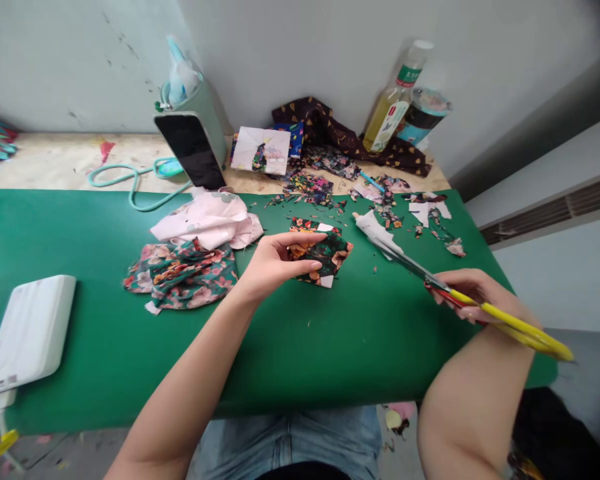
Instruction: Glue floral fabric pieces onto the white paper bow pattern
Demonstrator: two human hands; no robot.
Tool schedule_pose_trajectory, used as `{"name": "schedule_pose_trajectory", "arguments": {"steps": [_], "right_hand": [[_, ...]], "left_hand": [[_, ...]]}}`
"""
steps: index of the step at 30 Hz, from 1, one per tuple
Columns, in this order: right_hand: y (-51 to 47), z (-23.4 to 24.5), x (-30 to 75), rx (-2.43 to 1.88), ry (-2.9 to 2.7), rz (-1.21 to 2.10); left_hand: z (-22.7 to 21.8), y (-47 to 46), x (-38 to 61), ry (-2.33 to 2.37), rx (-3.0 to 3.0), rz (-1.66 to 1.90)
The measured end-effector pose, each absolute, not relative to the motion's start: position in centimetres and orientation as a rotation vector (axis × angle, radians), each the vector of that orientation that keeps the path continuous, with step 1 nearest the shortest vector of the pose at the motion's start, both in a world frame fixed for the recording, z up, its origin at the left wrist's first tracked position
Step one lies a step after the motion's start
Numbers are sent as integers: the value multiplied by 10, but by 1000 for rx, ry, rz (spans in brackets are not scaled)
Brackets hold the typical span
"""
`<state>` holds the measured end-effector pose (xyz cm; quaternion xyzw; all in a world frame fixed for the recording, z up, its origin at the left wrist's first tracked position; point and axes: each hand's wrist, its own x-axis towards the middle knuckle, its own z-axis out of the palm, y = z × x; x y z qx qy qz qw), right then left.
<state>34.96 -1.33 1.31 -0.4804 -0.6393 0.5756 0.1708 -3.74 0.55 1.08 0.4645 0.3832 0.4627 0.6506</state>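
Note:
My left hand [280, 263] has its thumb and index finger closed on a small dark floral fabric piece [323, 250], with orange flowers and white patches at its edges. The piece is on or just over the green table top. To the right, my right hand [473, 293] grips a pair of scissors [513, 320] with yellow handles and some red near the fingers. Their blades point up and left, towards a white scrap [377, 232]; whether they touch it I cannot tell. Pink cloth [207, 217] and green floral cloth [195, 273] lie crumpled left of my left hand.
A white power bank [30, 333] with a cable lies at the left. Behind stand a phone [190, 150], a light green container [213, 113] and an oil bottle [395, 100]. Floral scraps [310, 187] are scattered before a dark brown cloth [325, 127]. A wall closes off the back.

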Motion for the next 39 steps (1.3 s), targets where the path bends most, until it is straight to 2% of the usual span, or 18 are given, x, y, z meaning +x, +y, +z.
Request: {"name": "schedule_pose_trajectory", "arguments": {"steps": [18,30,39], "right_hand": [[-1,7,320,-1184,-1964,1602],[7,10,305,-999,-2045,1692],[9,3,304,-1034,-2053,1708]], "left_hand": [[12,1,-36,817,983,951],[14,0,-34,791,976,922],[14,0,-34,786,983,975]]}}
